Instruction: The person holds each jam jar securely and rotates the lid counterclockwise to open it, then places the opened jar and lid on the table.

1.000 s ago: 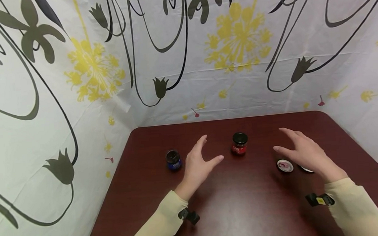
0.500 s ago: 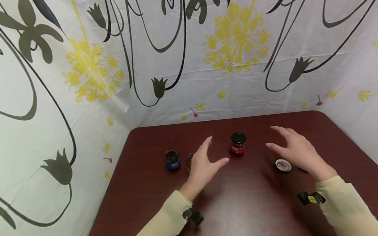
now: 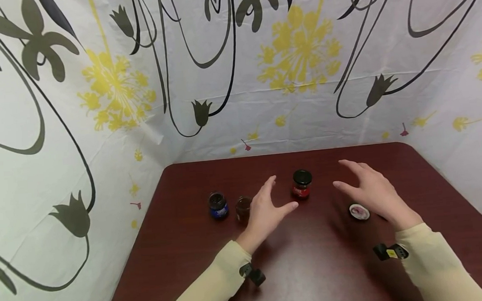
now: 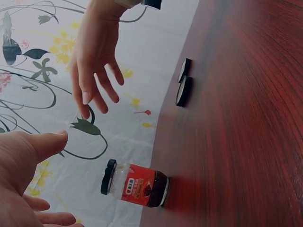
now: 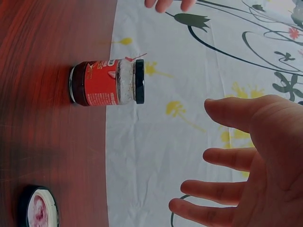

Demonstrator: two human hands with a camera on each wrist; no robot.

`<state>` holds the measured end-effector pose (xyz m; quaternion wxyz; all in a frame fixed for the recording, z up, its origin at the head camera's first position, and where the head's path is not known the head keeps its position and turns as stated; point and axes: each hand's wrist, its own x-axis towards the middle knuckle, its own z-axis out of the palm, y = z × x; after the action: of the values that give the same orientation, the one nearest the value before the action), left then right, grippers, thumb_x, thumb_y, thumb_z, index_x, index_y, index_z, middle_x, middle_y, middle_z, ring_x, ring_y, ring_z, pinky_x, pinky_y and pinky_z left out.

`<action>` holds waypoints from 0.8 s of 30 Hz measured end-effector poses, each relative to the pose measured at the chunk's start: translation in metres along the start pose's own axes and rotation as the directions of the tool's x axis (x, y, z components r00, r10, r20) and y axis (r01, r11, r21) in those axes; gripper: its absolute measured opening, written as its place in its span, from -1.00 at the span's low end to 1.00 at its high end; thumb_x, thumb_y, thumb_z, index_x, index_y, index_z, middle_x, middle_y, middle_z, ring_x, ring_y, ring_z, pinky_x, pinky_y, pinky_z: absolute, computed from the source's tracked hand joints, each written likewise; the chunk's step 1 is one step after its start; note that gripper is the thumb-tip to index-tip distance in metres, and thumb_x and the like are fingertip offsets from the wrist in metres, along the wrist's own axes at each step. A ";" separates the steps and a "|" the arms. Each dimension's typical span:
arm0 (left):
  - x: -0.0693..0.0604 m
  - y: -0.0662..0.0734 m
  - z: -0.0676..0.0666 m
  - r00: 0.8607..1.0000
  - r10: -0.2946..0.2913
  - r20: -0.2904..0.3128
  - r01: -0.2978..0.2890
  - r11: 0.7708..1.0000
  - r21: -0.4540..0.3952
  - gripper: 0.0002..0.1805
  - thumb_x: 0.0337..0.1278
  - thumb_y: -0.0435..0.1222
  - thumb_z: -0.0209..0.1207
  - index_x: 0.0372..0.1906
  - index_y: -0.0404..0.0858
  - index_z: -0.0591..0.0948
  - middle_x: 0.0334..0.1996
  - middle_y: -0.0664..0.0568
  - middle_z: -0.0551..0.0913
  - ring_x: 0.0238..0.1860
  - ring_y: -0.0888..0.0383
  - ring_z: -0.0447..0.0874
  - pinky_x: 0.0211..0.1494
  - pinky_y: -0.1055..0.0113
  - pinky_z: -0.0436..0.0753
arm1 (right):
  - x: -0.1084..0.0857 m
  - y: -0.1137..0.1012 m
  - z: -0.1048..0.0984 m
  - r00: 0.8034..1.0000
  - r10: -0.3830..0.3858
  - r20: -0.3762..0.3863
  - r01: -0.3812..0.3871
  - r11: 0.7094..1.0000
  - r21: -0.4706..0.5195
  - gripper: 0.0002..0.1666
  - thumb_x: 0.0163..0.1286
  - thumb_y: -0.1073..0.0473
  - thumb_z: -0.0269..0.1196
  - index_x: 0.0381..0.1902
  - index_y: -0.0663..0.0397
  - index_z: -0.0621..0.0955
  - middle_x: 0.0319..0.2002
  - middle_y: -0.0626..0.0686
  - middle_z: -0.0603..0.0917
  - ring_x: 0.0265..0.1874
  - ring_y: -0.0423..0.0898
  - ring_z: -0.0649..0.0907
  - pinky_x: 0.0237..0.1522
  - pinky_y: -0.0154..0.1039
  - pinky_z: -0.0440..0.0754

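A glass jar with a red label and black lid (image 3: pixel 302 184) stands upright between my hands, touched by neither. My left hand (image 3: pixel 266 213) hovers left of it, thumb and fingers spread, holding nothing. On the other side my right hand (image 3: pixel 375 195) is raised with its fingers apart, also holding nothing. Just behind the left hand is a lidless dark brown jar (image 3: pixel 242 209), partly covered by it. Left of that jar stands an uncapped jar with a blue label (image 3: pixel 218 205).
Below the right hand a jar lid (image 3: pixel 359 212) lies with its pale inside up. A second lid (image 4: pixel 184 70) shows beside it in the left wrist view. The dark red table (image 3: pixel 314 265) meets a patterned cloth (image 3: pixel 229 87) at the back and sides.
My left hand has drifted right, which uncovers the brown jar. My right hand has shifted left, so the two hands are closer together around the red-labelled jar. The jars and lids stay put.
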<state>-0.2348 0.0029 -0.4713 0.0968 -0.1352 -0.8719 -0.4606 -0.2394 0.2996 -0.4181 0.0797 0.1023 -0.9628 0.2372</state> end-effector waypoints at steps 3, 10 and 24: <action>0.003 -0.001 0.005 1.000 -0.029 0.009 0.029 1.000 -0.007 -0.02 -0.02 0.10 0.48 0.52 0.03 0.28 0.34 0.13 0.49 0.31 0.10 0.48 0.24 0.04 0.52 | 0.001 -0.002 0.000 1.000 0.007 0.003 -0.007 1.000 0.000 -0.05 0.38 -0.42 0.16 0.53 -0.06 0.28 0.39 0.33 0.34 0.28 0.39 0.39 0.07 0.45 0.35; 0.008 -0.005 0.015 0.997 -0.074 0.025 0.074 0.997 -0.009 -0.02 -0.01 0.10 0.47 0.52 0.04 0.29 0.35 0.10 0.49 0.31 0.13 0.47 0.25 0.04 0.50 | 0.004 -0.009 0.002 1.000 -0.004 -0.015 0.005 1.000 0.010 -0.07 0.37 -0.41 0.18 0.52 -0.06 0.30 0.37 0.31 0.37 0.27 0.37 0.40 0.08 0.43 0.35; 0.021 -0.013 0.035 0.990 -0.138 0.003 0.138 0.989 -0.048 -0.04 -0.01 0.10 0.47 0.50 0.03 0.31 0.34 0.07 0.50 0.31 0.10 0.47 0.24 0.02 0.51 | 0.011 -0.021 0.010 0.999 -0.027 -0.038 0.027 0.999 0.022 -0.11 0.37 -0.40 0.19 0.50 -0.11 0.33 0.34 0.25 0.43 0.13 0.28 0.55 -0.02 0.34 0.46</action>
<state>-0.2601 0.0279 -0.4945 0.0615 -0.0769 -0.8679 -0.4869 -0.2457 0.2749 -0.4158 0.0997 0.1118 -0.9569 0.2490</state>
